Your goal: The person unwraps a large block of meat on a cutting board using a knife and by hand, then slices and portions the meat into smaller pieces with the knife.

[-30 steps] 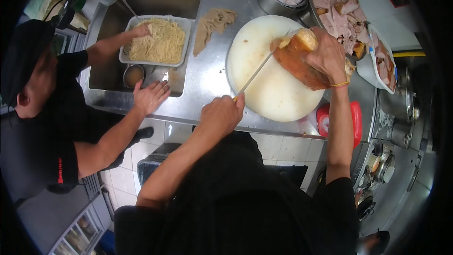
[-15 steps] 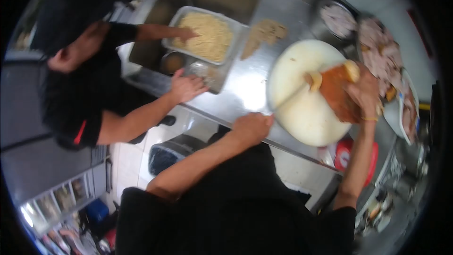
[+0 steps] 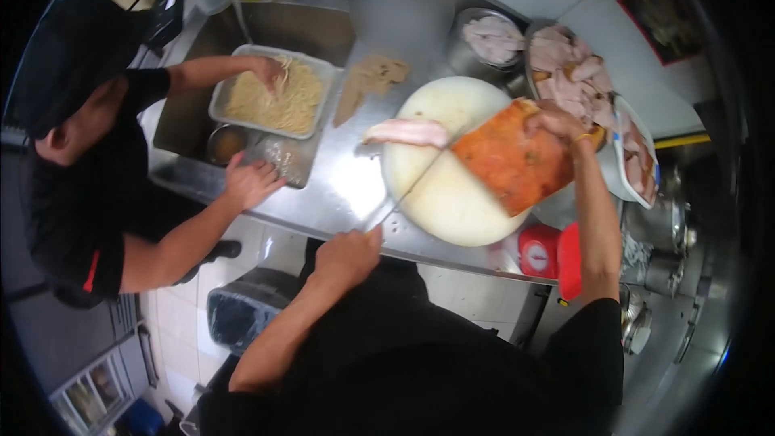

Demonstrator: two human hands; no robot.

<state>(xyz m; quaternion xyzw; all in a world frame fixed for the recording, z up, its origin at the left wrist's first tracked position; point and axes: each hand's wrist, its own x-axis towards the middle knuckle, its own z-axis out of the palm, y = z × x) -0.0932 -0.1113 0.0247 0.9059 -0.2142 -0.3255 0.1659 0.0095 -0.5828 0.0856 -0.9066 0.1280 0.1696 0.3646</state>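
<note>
Orange meat (image 3: 510, 165) is largely whole, right hand (image 3: 557, 121) curled onto its edge, left hand (image 3: 349, 258) closed round the knife (image 3: 416, 185); one pale slice (image 3: 408, 132) lies separate, overhanging the board (image 3: 448, 214)

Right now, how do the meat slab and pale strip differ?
Colour: the meat slab shows a broad orange-red face; the pale strip is mostly whitish pink.
Size: the slab is much larger than the narrow strip.
Hold: the right hand grips the slab; no hand touches the strip.
Shared: both look like meat.
</note>
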